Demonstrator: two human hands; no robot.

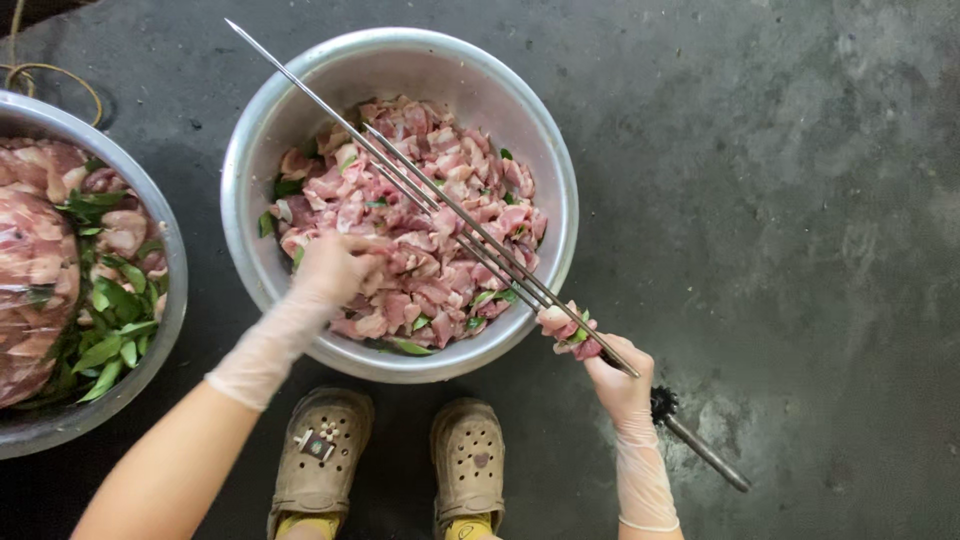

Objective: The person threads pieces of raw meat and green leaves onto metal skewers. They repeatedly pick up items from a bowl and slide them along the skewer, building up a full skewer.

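Head view: left hand (335, 265), gloved, closed on meat pieces (420, 220) inside the central metal bowl (250, 150). Right hand (620, 385), at 5 o'clock of the bowl, grips metal skewers (450, 205) carrying threaded meat. Second bowl (165, 230) at 9 o'clock.

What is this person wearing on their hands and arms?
Both hands wear thin, see-through plastic gloves. The left glove is loose and crinkled, reaching a little past the wrist with a gathered cuff. The right glove looks the same and also ends in a cuff past the wrist. Beyond the cuffs the forearms are bare: no sleeves, watch or jewellery show.
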